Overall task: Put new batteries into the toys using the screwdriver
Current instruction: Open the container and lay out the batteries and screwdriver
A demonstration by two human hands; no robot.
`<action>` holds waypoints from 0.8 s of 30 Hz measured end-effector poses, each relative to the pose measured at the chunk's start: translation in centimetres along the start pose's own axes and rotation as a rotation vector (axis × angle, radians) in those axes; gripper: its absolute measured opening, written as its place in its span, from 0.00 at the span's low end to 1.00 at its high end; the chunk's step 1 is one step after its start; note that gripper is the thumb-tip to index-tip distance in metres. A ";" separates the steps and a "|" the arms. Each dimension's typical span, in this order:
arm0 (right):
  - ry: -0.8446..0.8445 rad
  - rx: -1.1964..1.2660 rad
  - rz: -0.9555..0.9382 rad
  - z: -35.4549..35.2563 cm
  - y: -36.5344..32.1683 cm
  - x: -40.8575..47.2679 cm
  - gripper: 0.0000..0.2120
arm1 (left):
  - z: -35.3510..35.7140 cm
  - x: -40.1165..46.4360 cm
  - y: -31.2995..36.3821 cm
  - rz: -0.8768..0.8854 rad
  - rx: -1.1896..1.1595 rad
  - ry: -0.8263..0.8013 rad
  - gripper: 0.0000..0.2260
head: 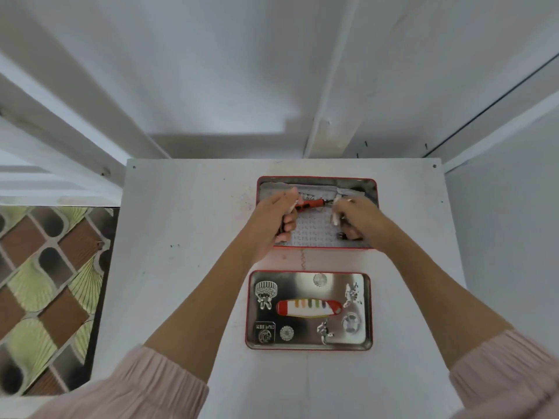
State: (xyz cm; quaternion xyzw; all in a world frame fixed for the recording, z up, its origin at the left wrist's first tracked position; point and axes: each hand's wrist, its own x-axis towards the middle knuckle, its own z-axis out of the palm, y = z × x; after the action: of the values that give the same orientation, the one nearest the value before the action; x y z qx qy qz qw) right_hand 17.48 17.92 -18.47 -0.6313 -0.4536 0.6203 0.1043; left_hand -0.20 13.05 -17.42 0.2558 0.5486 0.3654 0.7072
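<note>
While both of your arms reach out over the white surface (pixel 187 267), your hands work inside the open red-rimmed tin (pixel 372 189) at its far side. Your left hand (pixel 276 220) is curled around the rear of the orange-handled screwdriver (pixel 311 203), which lies roughly level, its tip pointing right. Your right hand (pixel 355 217) is clenched around a small whitish object (pixel 336 217) just at the screwdriver's tip; blur keeps me from telling what that object is. A printed paper sheet (pixel 314 231) lines the tin beneath both hands. Nearer you, apart from the tin, its lid (pixel 367 313) lies inside-up, shiny and embossed, and a red-and-white toy (pixel 308 307) with coloured stripes rests in its middle. Pink sleeves (pixel 145 385) cover your upper arms. A patterned mat (pixel 45 291) lies left of the surface.
</note>
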 end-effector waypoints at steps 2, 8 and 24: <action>-0.051 0.334 0.014 -1.8 -0.2 -0.9 0.10 | 1.4 0.7 -0.3 -0.027 0.123 0.020 0.12; -0.128 0.791 -0.021 -5.0 -0.1 -3.4 0.13 | 5.3 3.3 -1.6 0.024 0.490 -0.060 0.11; -0.068 0.917 -0.110 -5.7 1.3 -4.7 0.05 | 7.5 7.3 -3.7 0.377 1.672 -0.234 0.09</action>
State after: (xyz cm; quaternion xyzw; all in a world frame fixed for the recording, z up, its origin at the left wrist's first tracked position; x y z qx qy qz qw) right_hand 23.92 16.36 -14.97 -0.4741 -0.1683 0.7709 0.3907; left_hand 8.85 16.98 -22.53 0.8147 0.5095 -0.0757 0.2663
